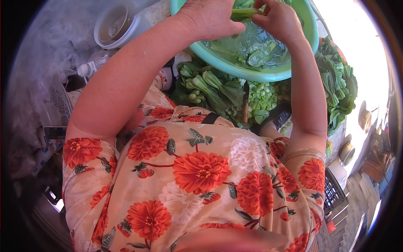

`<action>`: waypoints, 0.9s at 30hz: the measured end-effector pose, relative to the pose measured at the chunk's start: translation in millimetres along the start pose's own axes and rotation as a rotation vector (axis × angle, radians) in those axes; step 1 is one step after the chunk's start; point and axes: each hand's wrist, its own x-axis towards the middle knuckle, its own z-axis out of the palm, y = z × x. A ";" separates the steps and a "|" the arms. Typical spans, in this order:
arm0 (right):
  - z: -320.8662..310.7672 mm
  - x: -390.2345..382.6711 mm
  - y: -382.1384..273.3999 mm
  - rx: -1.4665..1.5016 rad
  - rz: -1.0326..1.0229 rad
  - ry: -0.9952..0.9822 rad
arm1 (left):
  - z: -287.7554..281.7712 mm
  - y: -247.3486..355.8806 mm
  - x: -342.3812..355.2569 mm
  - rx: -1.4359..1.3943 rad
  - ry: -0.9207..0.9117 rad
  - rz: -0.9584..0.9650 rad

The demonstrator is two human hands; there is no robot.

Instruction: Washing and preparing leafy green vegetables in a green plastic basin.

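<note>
From my end I see the turquoise basin [247,74] at the top of the head view, holding clear water with loose green leaves [261,54] in it. The pale green stalk [244,12] is over the basin, above the water, between the two hands. My right grip, the right hand [280,21], pinches one end of it between thumb and fingers. The left hand [210,19] is at the stalk's other end, thumb stretched out; its fingers are hidden or cut off by the upper edge, so I cannot tell whether that grip is closed.

Left of the basin I have a white tub [100,35] with a smaller bowl inside; I can't make out its contents. A clear bottle [100,58] with a white cap lies just below it. Bundled greens [205,86] lie near the basin's close side, and more leafy greens [338,84] are heaped to its right.
</note>
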 end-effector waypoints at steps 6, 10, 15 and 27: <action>-29.4 -13.1 -43.4 0.200 -0.232 0.014 | -2.2 -3.5 7.9 -0.007 -0.175 -0.057; -11.0 -2.1 19.9 0.717 0.002 0.050 | -9.8 -8.4 6.6 -0.183 -0.085 -0.214; 72.9 -5.2 119.4 0.323 0.818 -0.252 | -20.4 -3.8 6.4 -0.541 -0.038 -0.359; 100.1 -0.8 58.4 0.833 0.401 0.063 | -24.3 9.0 3.4 -0.391 -0.092 -0.417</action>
